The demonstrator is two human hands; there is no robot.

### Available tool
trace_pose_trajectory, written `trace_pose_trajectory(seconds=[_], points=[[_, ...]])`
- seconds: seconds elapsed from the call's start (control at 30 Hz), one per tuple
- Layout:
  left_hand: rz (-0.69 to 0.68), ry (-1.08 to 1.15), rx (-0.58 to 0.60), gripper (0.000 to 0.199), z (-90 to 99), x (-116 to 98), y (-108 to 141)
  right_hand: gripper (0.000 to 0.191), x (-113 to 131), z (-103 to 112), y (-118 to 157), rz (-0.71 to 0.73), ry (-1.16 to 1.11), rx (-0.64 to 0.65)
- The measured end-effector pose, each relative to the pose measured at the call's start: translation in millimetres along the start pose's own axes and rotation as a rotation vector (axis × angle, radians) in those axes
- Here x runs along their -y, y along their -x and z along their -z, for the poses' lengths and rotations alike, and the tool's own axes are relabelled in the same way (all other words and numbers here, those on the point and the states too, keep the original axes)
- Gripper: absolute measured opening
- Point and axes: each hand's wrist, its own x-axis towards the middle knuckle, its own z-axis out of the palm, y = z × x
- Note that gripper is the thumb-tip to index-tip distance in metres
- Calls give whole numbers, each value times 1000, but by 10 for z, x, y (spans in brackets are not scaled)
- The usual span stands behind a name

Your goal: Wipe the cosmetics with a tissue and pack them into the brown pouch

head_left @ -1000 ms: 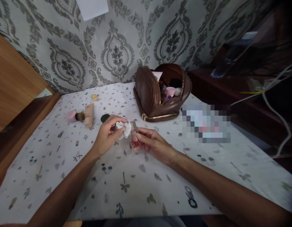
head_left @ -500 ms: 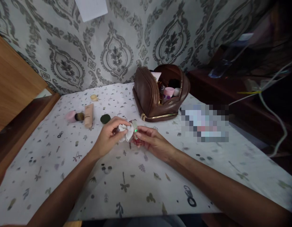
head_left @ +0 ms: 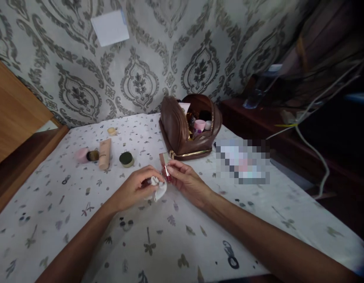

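My left hand (head_left: pixel 140 184) is closed on a crumpled white tissue (head_left: pixel 160 190), which bunches out past the fingertips. Between the thumb and fingers of my right hand (head_left: pixel 186 179) is a small lip gloss tube (head_left: pixel 166 171), red and clear with a pale cap end pointing up and away. The tissue sits just left of and below the tube; whether they touch I cannot tell. Both hands are over the middle of the table, in front of an open brown makeup bag (head_left: pixel 190 135). Inside the bag are a pink-lidded container (head_left: pixel 199 125) and other cosmetics, partly hidden.
Left of the hands lie a dark green-lidded jar (head_left: pixel 127 159), a beige squeeze tube (head_left: pixel 104 154), a pink round item (head_left: pixel 82 155) with a brown end, and a small yellow item (head_left: pixel 112 131). A blurred-out object (head_left: pixel 243 161) lies right. Cables (head_left: pixel 313 157) hang at the table's right edge.
My left hand with the tissue has drawn slightly down and away from the tube, which now shows more fully in my right hand. The camera view has tilted up and shifted right.
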Motion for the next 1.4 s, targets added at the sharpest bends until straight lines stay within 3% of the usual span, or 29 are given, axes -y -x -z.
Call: trace_pose_trajectory(seconds=[0.13, 0.27, 0.37, 0.5, 0.7, 0.9, 0.97, 1.03, 1.13, 1.27, 1.33, 1.4], points=[[191, 98, -104, 27, -113, 52, -17, 39, 10, -30, 14, 57, -12, -29], [171, 307, -137, 38, -277, 35, -50, 41, -4, -66, 55, 96, 45, -26], [245, 461, -126, 47, -360, 17, -56, 42, -30, -91, 93, 112, 107, -23], [282, 475, -104, 55, -352, 4, -49, 39, 41, -71, 137, 166, 225, 47], [140, 187, 73, 36, -307, -216, -189, 41, 518, 109, 311, 279, 483, 146], [57, 79, 143, 28, -379, -542, -585, 32, 1081, 264, 525, 377, 782, 99], [73, 122, 112, 34, -403, -593, -727, 29, 1273, 328, 551, 413, 791, 58], [110, 145, 44, 56, -424, -610, -861, 27, 1474, 400, 547, 448, 748, 6], [120, 40, -31, 71, -470, -576, -1023, 25, 1759, 496, 472, 538, 735, -147], [35, -186, -77, 56, -578, -438, -1109, 27, 1975, 540, 249, 706, 774, -256], [1, -239, -122, 45, -636, -365, -1102, 28, 1992, 530, 118, 741, 790, -238], [-16, -260, -222, 47, -677, -322, -1092, 29, 1967, 522, -2, 734, 804, -194]])
